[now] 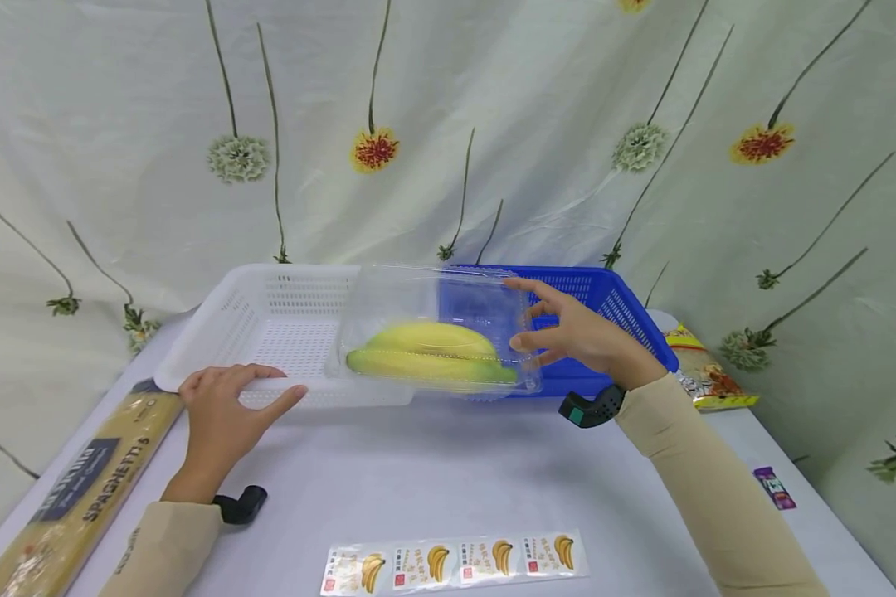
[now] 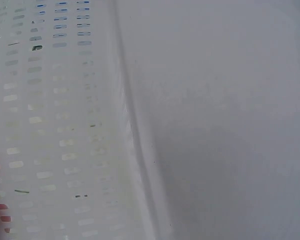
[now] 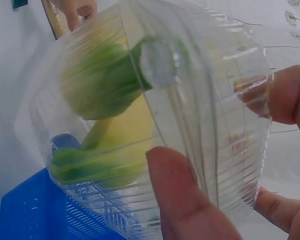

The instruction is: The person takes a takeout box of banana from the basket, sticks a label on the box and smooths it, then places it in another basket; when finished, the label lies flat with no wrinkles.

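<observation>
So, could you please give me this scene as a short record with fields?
Right hand: holds the right end of the clear container
Left hand: at the near rim of the white basket
Container contents: bananas, yellow with green ends
Container position: in the air, spanning parts of the white basket and the blue basket in the head view
Left side: spaghetti pack
Right side: yellow-edged snack bag, small purple packet
Nearest the camera: strip of four banana labels
</observation>
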Demonstrator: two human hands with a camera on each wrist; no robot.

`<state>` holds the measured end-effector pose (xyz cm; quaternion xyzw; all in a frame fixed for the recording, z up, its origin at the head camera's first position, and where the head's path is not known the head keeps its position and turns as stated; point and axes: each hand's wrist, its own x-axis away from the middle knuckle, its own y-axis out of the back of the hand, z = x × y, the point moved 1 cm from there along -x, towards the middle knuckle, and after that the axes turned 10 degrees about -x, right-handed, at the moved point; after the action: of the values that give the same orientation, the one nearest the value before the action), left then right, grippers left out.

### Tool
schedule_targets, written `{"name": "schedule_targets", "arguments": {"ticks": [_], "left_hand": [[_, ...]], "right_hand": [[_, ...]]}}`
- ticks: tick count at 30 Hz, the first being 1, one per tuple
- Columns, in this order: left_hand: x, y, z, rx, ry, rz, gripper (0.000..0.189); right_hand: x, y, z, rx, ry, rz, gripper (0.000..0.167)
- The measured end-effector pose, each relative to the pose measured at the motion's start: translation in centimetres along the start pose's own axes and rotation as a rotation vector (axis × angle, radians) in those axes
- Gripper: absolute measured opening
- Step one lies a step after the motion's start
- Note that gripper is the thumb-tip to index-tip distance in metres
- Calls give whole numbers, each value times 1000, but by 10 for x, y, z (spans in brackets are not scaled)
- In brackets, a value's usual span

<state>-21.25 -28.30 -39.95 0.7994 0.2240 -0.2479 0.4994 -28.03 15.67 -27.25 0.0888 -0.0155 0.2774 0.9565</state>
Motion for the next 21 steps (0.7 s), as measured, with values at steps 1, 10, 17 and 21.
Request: {"name": "schedule_targets", "arguments": {"ticks": [1, 10, 17, 21], "left_hand": [[0, 0, 0, 1, 0, -1, 38], [0, 0, 0, -6, 2, 2, 39], [0, -1, 1, -12, 3, 4, 41], [0, -1, 2, -9, 1, 3, 40]], "right_hand": [[3, 1, -2, 2, -1, -3, 90], [26, 6, -13, 61, -10, -15, 91], [47, 7, -20, 110, -1, 6, 92], [60, 7, -24, 82, 16, 37, 92]]}}
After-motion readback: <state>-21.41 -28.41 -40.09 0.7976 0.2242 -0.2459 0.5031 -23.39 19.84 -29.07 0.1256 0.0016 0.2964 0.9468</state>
